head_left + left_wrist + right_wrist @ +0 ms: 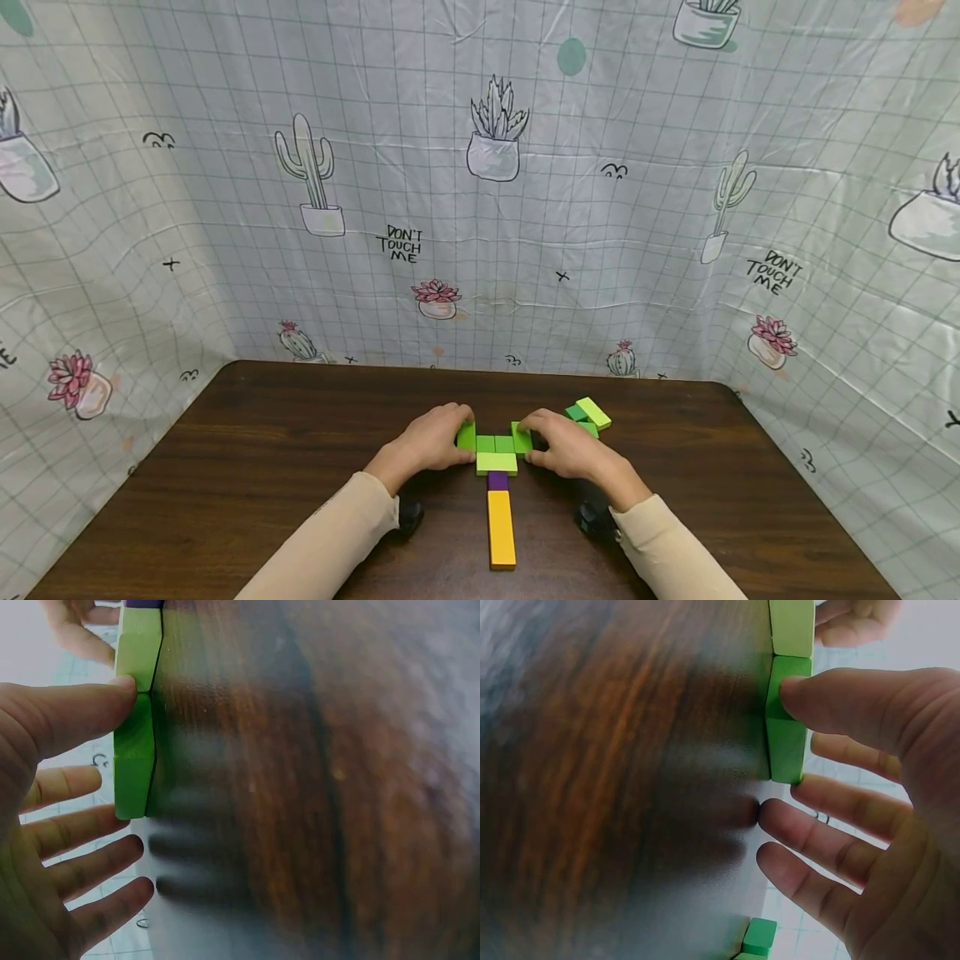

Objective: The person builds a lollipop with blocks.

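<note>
My left hand [429, 439] holds a green block [467, 439] at the left end of a flat row, thumb at its near end and fingertips round the far end. Mirroring it, my right hand [570, 446] holds the green block [522, 438] at the right end. Between these lie two small green blocks [495, 444]. Just nearer to me sits a light green block [497, 464], then a purple block [498, 481] and a long orange-yellow block [501, 530] in line. In the left wrist view, the thumb [112, 701] presses against the green wood.
Beyond my right hand, a few loose blocks lie together: a light green block [594, 412], a dark green block [575, 412] and a green block [588, 429]. The dark wooden table [300, 467] meets a cactus-print curtain [390, 183] at the back and sides.
</note>
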A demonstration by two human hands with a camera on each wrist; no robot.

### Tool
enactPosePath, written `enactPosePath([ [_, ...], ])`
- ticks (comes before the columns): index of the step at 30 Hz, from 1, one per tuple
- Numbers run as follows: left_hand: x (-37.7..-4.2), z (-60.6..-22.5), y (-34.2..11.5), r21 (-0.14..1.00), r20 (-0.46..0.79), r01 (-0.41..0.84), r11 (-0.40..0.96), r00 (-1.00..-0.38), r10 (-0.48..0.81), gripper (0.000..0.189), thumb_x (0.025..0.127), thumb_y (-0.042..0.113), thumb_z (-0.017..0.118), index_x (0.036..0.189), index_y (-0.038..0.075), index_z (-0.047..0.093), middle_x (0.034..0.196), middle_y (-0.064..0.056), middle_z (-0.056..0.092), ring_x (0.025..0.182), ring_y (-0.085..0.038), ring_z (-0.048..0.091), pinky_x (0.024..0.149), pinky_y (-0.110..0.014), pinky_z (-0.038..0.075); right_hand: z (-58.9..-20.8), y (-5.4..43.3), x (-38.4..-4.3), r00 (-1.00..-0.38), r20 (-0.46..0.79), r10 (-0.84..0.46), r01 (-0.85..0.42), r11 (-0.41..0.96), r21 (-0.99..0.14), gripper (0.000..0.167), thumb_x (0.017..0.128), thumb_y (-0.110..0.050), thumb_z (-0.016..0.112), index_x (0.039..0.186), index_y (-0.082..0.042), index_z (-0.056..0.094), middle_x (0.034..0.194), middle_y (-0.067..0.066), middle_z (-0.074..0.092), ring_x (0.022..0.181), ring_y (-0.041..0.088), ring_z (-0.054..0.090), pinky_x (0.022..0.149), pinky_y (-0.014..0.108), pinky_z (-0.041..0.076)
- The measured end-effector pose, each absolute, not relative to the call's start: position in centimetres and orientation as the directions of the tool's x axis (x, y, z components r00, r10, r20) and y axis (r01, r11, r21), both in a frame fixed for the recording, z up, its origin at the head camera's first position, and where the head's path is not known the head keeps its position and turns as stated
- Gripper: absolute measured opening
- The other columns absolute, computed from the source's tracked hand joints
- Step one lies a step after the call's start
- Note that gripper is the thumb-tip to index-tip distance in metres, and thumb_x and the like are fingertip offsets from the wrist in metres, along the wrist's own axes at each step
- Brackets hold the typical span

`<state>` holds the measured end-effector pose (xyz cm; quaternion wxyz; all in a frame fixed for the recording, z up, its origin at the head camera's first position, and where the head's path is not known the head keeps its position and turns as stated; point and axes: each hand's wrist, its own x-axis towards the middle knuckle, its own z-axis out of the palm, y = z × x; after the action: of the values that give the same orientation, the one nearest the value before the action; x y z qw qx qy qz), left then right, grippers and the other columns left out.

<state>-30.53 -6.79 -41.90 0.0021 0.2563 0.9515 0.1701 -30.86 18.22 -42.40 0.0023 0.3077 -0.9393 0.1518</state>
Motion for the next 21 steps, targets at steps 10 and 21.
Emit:
enactPosePath([
  [10, -30.1, -41.8, -7.8, 0.329, 0.093, 0.484, 0.811, -0.871, 0.482, 0.053, 0.082, 0.036, 0.075, 0.124, 0.009, 0.059, 0.119, -0.008, 0.056, 0.106, -0.024, 0.054, 0.088, -0.041, 0.048, -41.7, 18.6, -30.7, -0.826, 0.071, -0.56, -0.548, 0.767, -0.333, 0.047, 0.086, -0.022, 0.072, 0.128, -0.007, 0.057, 0.13, 0.01, 0.053, 0.111, 0.023, 0.055, 0.092, 0.042, 0.046],
  [21, -30.3, -41.7, -8.0, 0.339, 0.07, 0.478, 0.811, -0.872, 0.485, 0.053, 0.083, 0.03, 0.075, 0.127, 0.005, 0.058, 0.121, -0.011, 0.058, 0.107, -0.026, 0.056, 0.089, -0.042, 0.047, -40.1, 23.4, -31.6, -0.89, 0.085, -0.447, -0.449, 0.831, -0.329, 0.046, 0.083, -0.016, 0.075, 0.124, -0.003, 0.061, 0.12, 0.011, 0.061, 0.104, 0.029, 0.058, 0.086, 0.046, 0.048],
])
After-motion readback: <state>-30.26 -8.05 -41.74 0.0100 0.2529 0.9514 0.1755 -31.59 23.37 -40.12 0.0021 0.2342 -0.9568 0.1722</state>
